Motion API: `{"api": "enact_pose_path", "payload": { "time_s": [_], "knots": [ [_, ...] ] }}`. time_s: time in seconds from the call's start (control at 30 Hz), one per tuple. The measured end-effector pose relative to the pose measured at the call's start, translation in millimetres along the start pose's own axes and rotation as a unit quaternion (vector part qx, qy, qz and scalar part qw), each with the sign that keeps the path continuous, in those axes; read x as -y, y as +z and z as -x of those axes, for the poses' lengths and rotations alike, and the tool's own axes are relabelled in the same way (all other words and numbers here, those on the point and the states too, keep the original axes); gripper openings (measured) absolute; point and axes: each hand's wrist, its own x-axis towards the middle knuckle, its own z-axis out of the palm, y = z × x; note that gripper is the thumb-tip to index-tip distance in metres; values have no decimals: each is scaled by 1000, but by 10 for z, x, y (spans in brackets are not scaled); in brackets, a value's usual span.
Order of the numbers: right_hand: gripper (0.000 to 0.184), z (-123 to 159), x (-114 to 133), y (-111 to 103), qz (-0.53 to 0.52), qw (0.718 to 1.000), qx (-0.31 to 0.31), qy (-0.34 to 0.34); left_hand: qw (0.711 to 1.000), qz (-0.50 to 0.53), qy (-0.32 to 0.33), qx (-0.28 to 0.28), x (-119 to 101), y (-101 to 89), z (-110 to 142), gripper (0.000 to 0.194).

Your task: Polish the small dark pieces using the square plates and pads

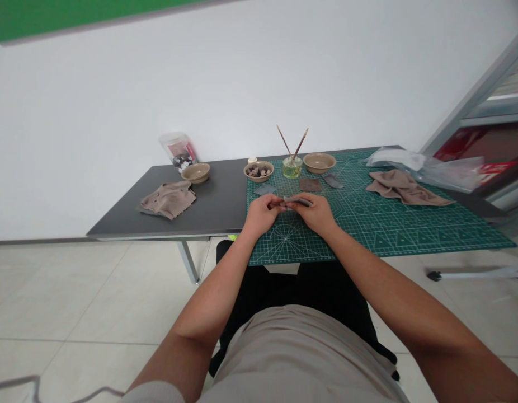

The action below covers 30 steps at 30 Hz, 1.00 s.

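Above the green cutting mat [286, 239], my left hand [262, 212] and my right hand [315, 214] meet with fingertips closed. A small thin grey sheet [298, 200], perhaps sandpaper, shows under my right fingers. My left fingers pinch at its near end; a smaller piece between them may be hidden. Just beyond my hands lie a bluish-grey sheet [265, 190], a brown rough sheet [310, 184] and another grey sheet [333, 180]. Behind them stands a glass jar [292, 168] of yellowish liquid with two thin brushes [301, 143] leaning in it.
A bowl [259, 178] holds several small dark and brown chunks. Other tan bowls [319, 162] stand at the back and left. Crumpled brown cloths [169, 200] lie on both sides. A clear plastic bag [435, 167] rests at right, a printed plastic pouch [178, 150] by the wall.
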Motion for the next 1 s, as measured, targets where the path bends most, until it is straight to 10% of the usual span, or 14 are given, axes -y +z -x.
{"api": "enact_pose_path", "payload": {
  "time_s": [0.53, 0.77, 1.0],
  "knots": [
    [26, -110, -151, -12, -22, 990, -107, 89, 989, 136, 7, -52, 141, -5, -71, 18],
    [26, -271, -222, -9, 68, 991, 2, 111, 981, 177, 4, -75, 134, -19, -71, 28],
    [38, -146, -8, -4, 160, 987, 8, -22, 983, 175, -24, -56, 148, -35, -82, 24]
  ]
}}
